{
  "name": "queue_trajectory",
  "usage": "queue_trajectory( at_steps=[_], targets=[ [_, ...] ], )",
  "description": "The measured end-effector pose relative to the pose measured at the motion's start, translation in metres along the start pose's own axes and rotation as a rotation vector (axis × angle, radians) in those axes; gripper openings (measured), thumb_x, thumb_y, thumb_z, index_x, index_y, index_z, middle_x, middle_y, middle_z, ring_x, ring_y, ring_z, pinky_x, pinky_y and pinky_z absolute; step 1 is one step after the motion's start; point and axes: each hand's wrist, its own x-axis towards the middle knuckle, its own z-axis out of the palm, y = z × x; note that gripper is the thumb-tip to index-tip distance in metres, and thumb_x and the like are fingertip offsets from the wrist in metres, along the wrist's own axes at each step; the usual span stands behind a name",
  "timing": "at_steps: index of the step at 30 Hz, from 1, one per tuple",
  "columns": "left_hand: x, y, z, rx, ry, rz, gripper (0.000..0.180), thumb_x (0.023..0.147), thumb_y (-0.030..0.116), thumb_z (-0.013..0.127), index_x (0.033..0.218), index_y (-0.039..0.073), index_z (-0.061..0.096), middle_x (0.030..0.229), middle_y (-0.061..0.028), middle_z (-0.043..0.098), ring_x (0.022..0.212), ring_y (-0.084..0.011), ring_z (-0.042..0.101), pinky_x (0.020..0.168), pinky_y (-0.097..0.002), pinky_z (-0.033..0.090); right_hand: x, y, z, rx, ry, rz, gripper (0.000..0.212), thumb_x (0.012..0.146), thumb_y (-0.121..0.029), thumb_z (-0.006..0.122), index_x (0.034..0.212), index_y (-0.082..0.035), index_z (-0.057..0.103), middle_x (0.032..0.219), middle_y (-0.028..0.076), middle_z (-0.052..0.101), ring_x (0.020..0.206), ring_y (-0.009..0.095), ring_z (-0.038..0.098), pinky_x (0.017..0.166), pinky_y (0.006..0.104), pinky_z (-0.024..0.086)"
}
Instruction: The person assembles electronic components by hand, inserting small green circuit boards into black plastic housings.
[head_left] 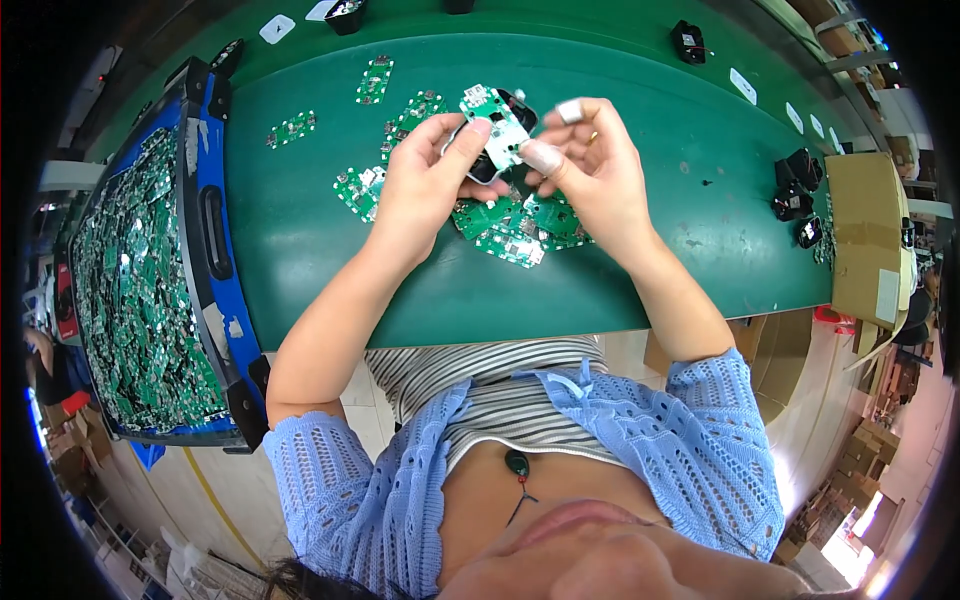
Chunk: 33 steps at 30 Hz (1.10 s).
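Note:
My left hand (425, 180) is closed round a black plastic housing (518, 108) with a pale rim. A green circuit board (500, 140) lies over the housing, tilted, with my left thumb pressing on it. Close to the board's right edge is my right hand (608, 180), its thumb and index finger apart. White coverings wrap the tips of that thumb and a finger. Whether the right thumb touches the board is unclear. Beneath both hands, a pile of loose circuit boards (520, 240) rests on the green table (640, 300).
More boards lie left of my hands, including a single board (292, 128). A blue-and-black crate (215, 230) packed with boards stands at the left edge. Black housings (795, 185) and a cardboard box (865, 240) are at the right. Another black housing (690, 42) sits far right.

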Motion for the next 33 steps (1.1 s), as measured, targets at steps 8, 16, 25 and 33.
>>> queue_trajectory(
  at_steps=[8,16,25,33],
  targets=[
    [0.002,0.005,0.001,0.121,-0.059,-0.074,0.028,0.091,0.025,0.051,0.096,-0.002,0.057,0.081,-0.0068,0.061,0.065,-0.0122,0.060,0.061,-0.0246,0.054,0.002,-0.002,-0.003,-0.360,0.079,-0.412,0.031,0.076,-0.015,0.070,0.106,-0.009,0.063,0.090,0.004,0.053,0.063,0.006,0.046,0.051,0.0183,0.038],
    [0.002,-0.008,0.015,0.179,-0.010,0.074,0.024,0.087,0.021,0.060,0.093,-0.002,0.057,0.079,-0.0009,0.056,0.074,-0.0058,0.050,0.062,-0.0210,0.041,0.004,0.002,-0.007,-0.189,0.101,-0.290,0.015,0.079,-0.012,0.067,0.093,-0.006,0.066,0.091,0.002,0.053,0.072,0.007,0.051,0.055,0.0178,0.039],
    [-0.003,-0.003,0.021,0.066,0.071,0.227,0.020,0.085,0.003,0.055,0.106,0.004,0.055,0.095,-0.0061,0.051,0.083,-0.0116,0.053,0.070,-0.0278,0.053,0.010,0.005,-0.003,-0.866,0.266,-0.801,0.011,0.069,-0.011,0.065,0.078,-0.009,0.059,0.077,0.002,0.053,0.069,0.021,0.052,0.055,0.0303,0.045],
    [0.003,-0.014,0.021,0.801,0.223,0.901,0.037,0.073,-0.001,0.063,0.104,0.018,0.064,0.109,-0.0129,0.049,0.061,-0.0153,0.058,0.052,-0.0264,0.050,0.003,-0.003,-0.003,-1.145,0.152,-0.807,0.018,0.060,-0.008,0.063,0.075,-0.009,0.053,0.076,0.002,0.052,0.071,0.018,0.052,0.055,0.0301,0.045]
  ],
)
